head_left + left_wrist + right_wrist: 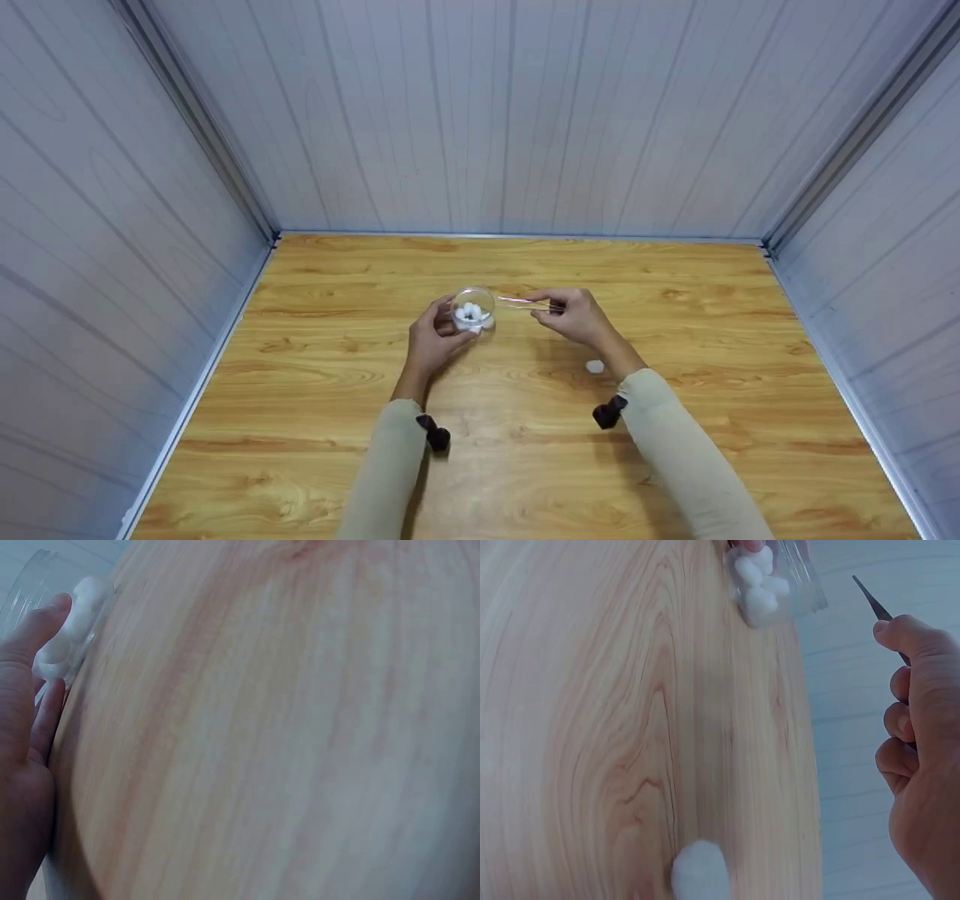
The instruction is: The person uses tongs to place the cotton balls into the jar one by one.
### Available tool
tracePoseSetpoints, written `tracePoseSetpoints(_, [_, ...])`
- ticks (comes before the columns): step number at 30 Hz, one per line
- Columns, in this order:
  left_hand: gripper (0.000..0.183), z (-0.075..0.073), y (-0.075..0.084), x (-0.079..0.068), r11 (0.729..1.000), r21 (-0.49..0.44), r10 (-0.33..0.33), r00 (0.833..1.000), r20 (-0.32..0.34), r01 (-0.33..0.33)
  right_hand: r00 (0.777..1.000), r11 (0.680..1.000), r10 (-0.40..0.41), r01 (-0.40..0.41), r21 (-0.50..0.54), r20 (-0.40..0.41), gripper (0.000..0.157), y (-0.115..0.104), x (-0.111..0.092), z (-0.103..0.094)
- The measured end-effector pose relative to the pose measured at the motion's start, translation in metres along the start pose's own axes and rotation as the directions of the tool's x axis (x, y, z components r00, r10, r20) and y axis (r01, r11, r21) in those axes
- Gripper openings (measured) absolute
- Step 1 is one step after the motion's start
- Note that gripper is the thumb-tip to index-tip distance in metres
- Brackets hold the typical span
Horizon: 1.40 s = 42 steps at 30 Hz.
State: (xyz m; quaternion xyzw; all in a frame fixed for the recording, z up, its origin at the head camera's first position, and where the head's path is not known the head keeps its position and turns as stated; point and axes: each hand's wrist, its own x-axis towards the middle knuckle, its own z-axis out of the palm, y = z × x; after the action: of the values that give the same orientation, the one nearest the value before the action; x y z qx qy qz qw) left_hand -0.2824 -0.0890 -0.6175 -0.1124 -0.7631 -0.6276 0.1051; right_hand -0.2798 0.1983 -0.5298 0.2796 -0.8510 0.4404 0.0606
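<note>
A clear jar (472, 298) stands on the table with several white cotton balls (469, 311) inside. My left hand (431, 341) grips it from the left, thumb along the near side; the left wrist view shows that thumb (45, 626) against the jar wall. To the right, my right hand (576, 315) holds a pair of tweezers (525, 302), tips pointing left toward the jar's rim. In the right wrist view, the tip of the tweezers (866, 594) appears bare. One loose cotton ball (595, 367) lies on the table below my right wrist.
The wood-grain table (510, 465) is bounded by pale panels at the back (480, 120), left (112, 262) and right (885, 225). A dark wrist-worn device sits on each sleeve, on the left (435, 435) and right (609, 412).
</note>
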Motion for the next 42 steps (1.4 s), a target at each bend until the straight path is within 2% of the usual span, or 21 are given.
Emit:
tracePoseSetpoints(9, [0.077, 0.000, 0.001, 0.000, 0.999, -0.044, -0.003, 1.000, 0.003, 0.003, 0.999, 1.000, -0.010, 0.010, 0.002, -0.036, 0.021, 0.002, -0.010, -0.016])
tracePoseSetpoints(15, [0.076, -0.002, 0.001, -0.001, 0.999, -0.026, -0.029, 1.000, 0.004, 0.029, 0.997, 1.000, -0.031, 0.031, -0.004, -0.066, 0.020, 0.003, -0.020, -0.023])
tracePoseSetpoints(23, [0.075, -0.002, 0.000, -0.001, 1.000, -0.011, -0.019, 1.000, 0.000, 0.019, 0.996, 0.999, -0.028, 0.030, 0.016, -0.089, 0.019, -0.020, -0.038, -0.042])
tracePoseSetpoints(28, [0.074, -0.002, -0.001, -0.001, 1.000, -0.008, -0.005, 1.000, 0.013, 0.006, 0.994, 0.999, -0.047, 0.047, -0.004, -0.101, 0.018, -0.021, -0.047, -0.052])
tracePoseSetpoints(38, [0.074, -0.001, 0.001, 0.000, 0.998, -0.056, 0.010, 1.000, 0.012, -0.009, 0.997, 0.999, -0.034, 0.032, -0.044, -0.064, 0.018, -0.017, -0.062, -0.070])
tracePoseSetpoints(42, [0.075, -0.001, 0.001, -0.001, 0.999, -0.037, 0.005, 1.000, 0.010, -0.004, 0.997, 0.999, -0.031, 0.028, -0.044, -0.064, 0.019, -0.017, -0.067, -0.075])
